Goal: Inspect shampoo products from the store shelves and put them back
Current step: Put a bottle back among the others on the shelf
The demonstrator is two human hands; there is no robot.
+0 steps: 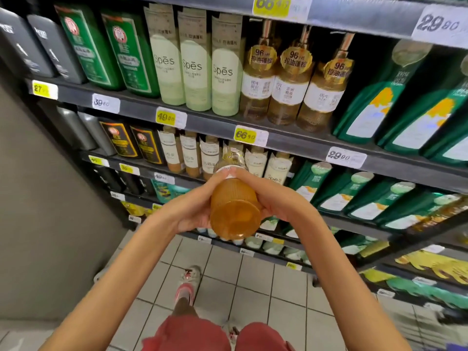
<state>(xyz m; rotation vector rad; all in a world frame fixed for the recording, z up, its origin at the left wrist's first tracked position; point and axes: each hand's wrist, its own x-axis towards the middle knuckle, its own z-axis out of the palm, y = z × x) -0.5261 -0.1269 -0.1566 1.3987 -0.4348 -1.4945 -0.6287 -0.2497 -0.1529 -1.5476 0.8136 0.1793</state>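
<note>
The person's left hand (192, 211) and right hand (276, 198) are cupping a clear amber plastic shampoo bottle (234, 206) from either side, fingers curled around its ribbed body, base tipped toward the camera. Beyond, matching gold-labelled amber bottles (291, 79) are standing on the grey metal shelf (210, 122).

Bright, even store light. Deep shadow behind bottles (291, 79) in shelf recesses. Glare on top shelf edge (354, 13). Wide-angle bending at borders; right shelves (367, 228), lower corners smeared; price tags (345, 157) soft.
</note>
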